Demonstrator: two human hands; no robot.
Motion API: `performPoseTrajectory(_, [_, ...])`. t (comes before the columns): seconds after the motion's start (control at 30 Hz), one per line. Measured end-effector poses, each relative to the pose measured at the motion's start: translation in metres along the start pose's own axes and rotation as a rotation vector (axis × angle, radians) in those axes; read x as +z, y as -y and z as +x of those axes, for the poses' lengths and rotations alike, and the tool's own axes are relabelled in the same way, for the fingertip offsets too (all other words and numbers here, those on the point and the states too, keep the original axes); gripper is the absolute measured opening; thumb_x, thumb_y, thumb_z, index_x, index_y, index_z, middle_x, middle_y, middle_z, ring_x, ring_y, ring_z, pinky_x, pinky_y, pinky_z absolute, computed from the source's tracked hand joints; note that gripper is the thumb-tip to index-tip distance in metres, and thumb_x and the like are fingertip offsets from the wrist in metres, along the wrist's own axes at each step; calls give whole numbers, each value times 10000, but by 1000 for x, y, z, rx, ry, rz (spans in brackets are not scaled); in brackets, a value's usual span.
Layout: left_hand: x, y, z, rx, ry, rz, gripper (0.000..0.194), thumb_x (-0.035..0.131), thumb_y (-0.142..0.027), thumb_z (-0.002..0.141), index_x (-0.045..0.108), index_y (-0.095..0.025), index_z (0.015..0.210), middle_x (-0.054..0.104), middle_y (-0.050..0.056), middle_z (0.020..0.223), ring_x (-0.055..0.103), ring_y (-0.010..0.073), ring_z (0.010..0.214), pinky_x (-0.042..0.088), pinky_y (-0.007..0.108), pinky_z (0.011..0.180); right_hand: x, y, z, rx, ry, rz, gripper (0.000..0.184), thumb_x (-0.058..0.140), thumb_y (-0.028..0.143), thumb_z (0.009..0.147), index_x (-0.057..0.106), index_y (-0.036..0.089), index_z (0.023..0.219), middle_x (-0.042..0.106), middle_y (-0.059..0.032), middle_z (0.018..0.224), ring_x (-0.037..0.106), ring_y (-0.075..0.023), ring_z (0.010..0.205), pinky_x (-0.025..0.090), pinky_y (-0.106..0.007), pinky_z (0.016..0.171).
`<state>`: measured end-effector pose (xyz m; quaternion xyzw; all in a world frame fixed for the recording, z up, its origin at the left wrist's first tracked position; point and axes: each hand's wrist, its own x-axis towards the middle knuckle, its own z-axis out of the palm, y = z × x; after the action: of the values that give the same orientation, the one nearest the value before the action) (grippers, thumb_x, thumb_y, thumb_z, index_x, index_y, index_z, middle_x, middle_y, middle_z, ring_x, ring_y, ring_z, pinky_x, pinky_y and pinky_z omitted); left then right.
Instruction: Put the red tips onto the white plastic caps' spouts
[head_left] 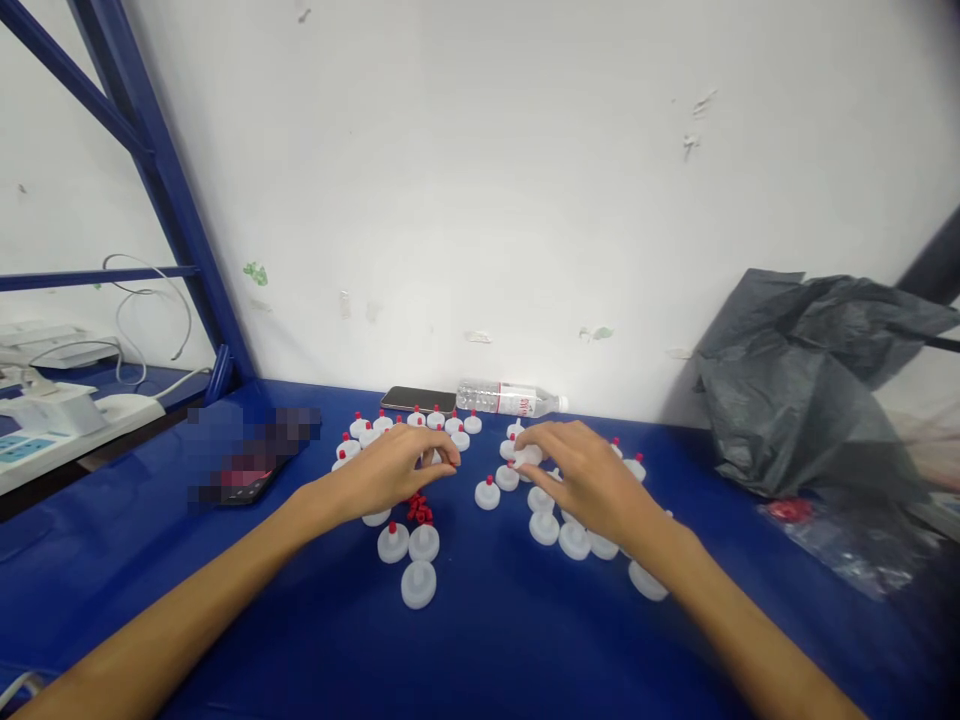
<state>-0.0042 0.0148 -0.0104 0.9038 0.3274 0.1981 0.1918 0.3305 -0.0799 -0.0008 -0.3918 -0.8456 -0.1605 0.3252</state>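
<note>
Several white round caps (418,584) lie on the blue table (487,640), many with a small red plug on top, like the one in the middle (487,493). A little heap of loose red plugs (418,510) sits just under my left hand (397,468). That hand hovers over the left group of caps, fingers curled with the tips pinched on something too small to name. My right hand (581,475) is over the right group of caps, its fingertips closed on a white cap (527,456).
A phone (418,399) and a lying water bottle (510,398) rest against the white wall. Another phone (247,485) lies at left. A dark grey plastic bag (802,390) is heaped at right, with a clear bag (847,535) beside it. Blue shelving frame (172,200) stands left.
</note>
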Motion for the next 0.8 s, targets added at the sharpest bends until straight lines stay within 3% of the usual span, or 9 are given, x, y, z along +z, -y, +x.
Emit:
performPoseTrajectory(0.1, [3, -4, 1, 102, -147, -117, 236, 802, -424, 1228, 956, -250, 1268, 939, 67, 1160, 743, 216, 895, 542, 326, 841, 7, 19, 5, -105, -48, 12, 97, 889, 193, 1171, 862, 282, 1195, 1010, -8, 1170, 946, -248, 1008, 682, -432, 1018])
performPoseTrajectory(0.2, [6, -12, 2, 116, -213, -222, 273, 800, -457, 1212, 974, -247, 1208, 936, 86, 1164, 753, 218, 933, 524, 304, 785, 12, 34, 7, -117, -56, 37, 94, 894, 210, 1180, 854, 291, 1159, 1008, 30, 1103, 929, -222, 935, 637, -456, 1110])
performPoseTrajectory(0.33, [7, -27, -1, 3, -188, -390, 293, 909, -524, 1110, 1004, -251, 1158, 947, 78, 1118, 736, 203, 863, 498, 297, 717, 16, 41, 5, -50, -63, 59, 73, 916, 270, 1178, 867, 307, 1139, 1006, 39, 1038, 895, -212, 835, 626, -473, 1124])
performPoseTrajectory(0.6, [11, -48, -5, -93, -58, -514, 328, 974, -551, 1015, 1007, -235, 1098, 964, 64, 1021, 556, 144, 641, 432, 298, 624, 20, 40, 4, -9, -85, 54, 80, 913, 274, 1147, 882, 292, 1076, 974, 26, 952, 847, -215, 756, 632, -441, 928])
performPoseTrajectory(0.8, [9, -57, -6, -74, -99, -492, 316, 988, -559, 998, 971, -247, 1045, 931, 70, 1032, 711, 187, 773, 518, 289, 677, 22, 45, 6, -12, -140, 59, 117, 932, 221, 1095, 868, 304, 1044, 972, 25, 926, 847, -230, 742, 624, -428, 843])
